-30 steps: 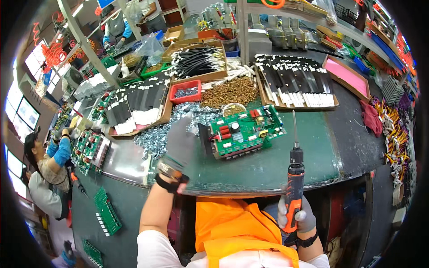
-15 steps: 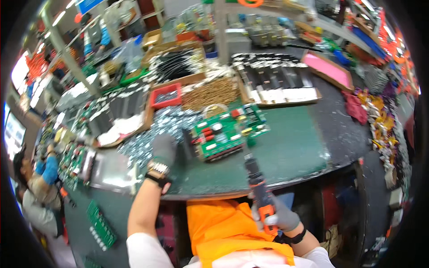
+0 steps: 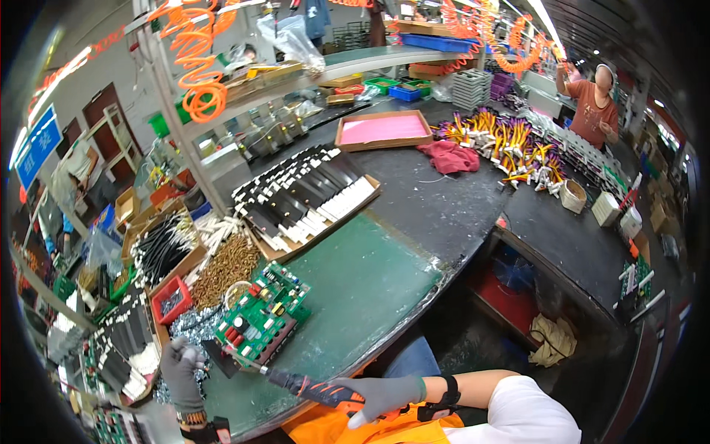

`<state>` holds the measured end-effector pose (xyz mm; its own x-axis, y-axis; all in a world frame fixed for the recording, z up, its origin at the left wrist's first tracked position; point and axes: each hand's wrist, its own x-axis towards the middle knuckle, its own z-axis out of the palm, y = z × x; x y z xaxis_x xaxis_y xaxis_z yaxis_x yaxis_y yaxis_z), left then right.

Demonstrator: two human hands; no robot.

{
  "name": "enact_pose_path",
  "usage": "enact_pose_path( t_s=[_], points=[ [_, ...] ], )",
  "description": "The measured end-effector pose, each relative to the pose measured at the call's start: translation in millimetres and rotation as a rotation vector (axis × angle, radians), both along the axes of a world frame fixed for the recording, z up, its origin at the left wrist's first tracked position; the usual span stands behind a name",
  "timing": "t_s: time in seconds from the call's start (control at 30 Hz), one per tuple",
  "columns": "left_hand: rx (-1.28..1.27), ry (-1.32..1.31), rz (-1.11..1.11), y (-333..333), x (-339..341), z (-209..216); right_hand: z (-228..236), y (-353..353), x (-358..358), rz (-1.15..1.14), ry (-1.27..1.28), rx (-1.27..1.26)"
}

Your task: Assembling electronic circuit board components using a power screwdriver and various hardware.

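Observation:
My right hand (image 3: 384, 396), in a grey glove, is wrapped round an orange and black electric screwdriver (image 3: 318, 388). The screwdriver lies nearly level, its bit pointing left at the near edge of a green circuit board (image 3: 255, 318). Whether the bit touches the board, I cannot tell. Red, black and white components stand on the board, and a dark flat piece (image 3: 220, 358) sits at its left side. Beside that piece is my gloved left hand (image 3: 182, 370), over loose silvery metal parts (image 3: 198, 325). Its fingers are curled in; what they hold, if anything, is hidden.
Behind the board lie a heap of brass-coloured parts (image 3: 225, 265), a red bin (image 3: 171, 300) and a carton of black and white strips (image 3: 310, 196). Farther right are a pink-lined tray (image 3: 384, 131), a red cloth (image 3: 450, 157) and bundled yellow-purple wires (image 3: 503, 140). Another person (image 3: 594, 111) stands beyond.
The view has swung right, so the bench appears turned and shifted left. The screwdriver, upright in the picture before, now lies level toward the board. My left hand's fingers now show curled.

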<state>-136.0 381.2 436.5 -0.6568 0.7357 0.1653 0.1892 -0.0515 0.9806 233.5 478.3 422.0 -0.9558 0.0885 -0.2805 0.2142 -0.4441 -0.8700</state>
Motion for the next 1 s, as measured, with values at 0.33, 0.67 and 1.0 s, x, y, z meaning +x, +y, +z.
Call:
enact_pose_path(
  t_s=[0.33, 0.67, 1.0],
  points=[
    [-0.044, -0.343, -0.458, 1.6, 52.1, 25.2, -24.9, -6.1, -10.4, -0.155, 0.308, 0.280],
    [-0.057, 0.795, -0.303, 4.3, 57.1, 16.4, -33.2, -12.6, -2.2, -0.149, 0.303, 0.195],
    [-0.145, 0.169, -0.241, 8.9, 79.0, 24.5, -45.7, -15.2, -2.3, -0.164, 0.311, 0.134]
  ],
)
